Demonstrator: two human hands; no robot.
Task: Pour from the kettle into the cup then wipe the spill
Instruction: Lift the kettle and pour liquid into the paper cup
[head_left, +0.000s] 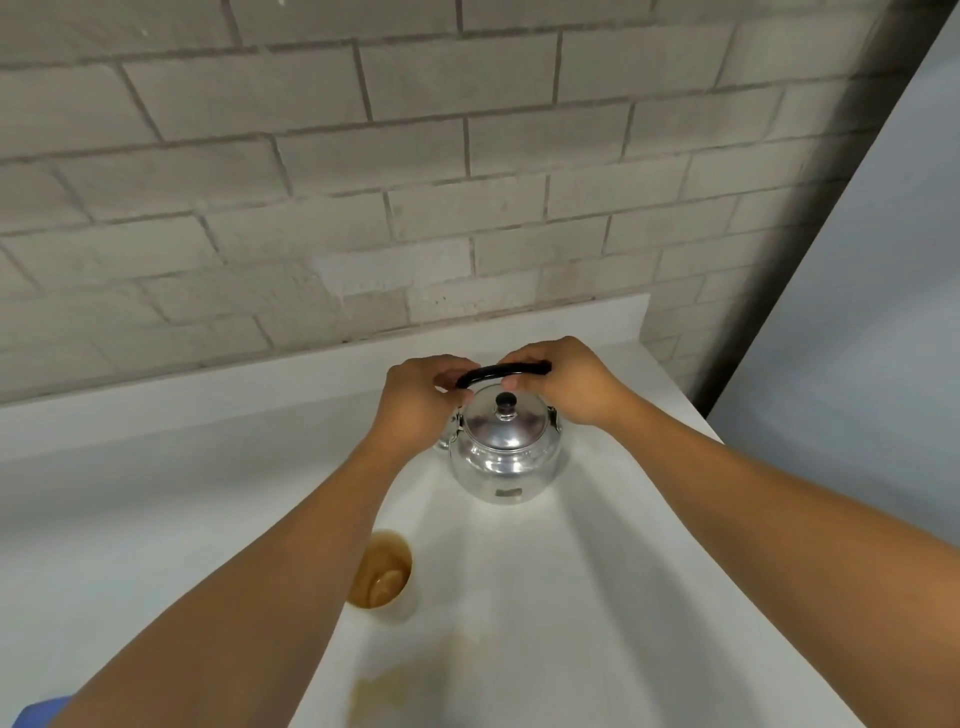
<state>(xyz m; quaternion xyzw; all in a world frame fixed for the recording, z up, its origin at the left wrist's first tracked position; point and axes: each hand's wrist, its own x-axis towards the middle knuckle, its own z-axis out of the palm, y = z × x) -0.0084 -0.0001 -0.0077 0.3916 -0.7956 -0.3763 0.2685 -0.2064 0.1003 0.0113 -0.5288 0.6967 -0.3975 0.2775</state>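
A shiny metal kettle (504, 457) stands upright on the white counter (597, 571), lid on, its black handle (501, 372) raised over the lid. My left hand (418, 402) grips the handle's left end and my right hand (563, 384) grips its right end. A white cup (387, 574) holding brown liquid sits nearer to me, partly hidden by my left forearm. A pale brown spill (410, 686) spreads on the counter in front of the cup.
A grey brick wall (363, 182) rises right behind the counter. The counter ends at the right, beside a pale panel (872, 312). Something blue (36, 712) shows at the bottom left corner.
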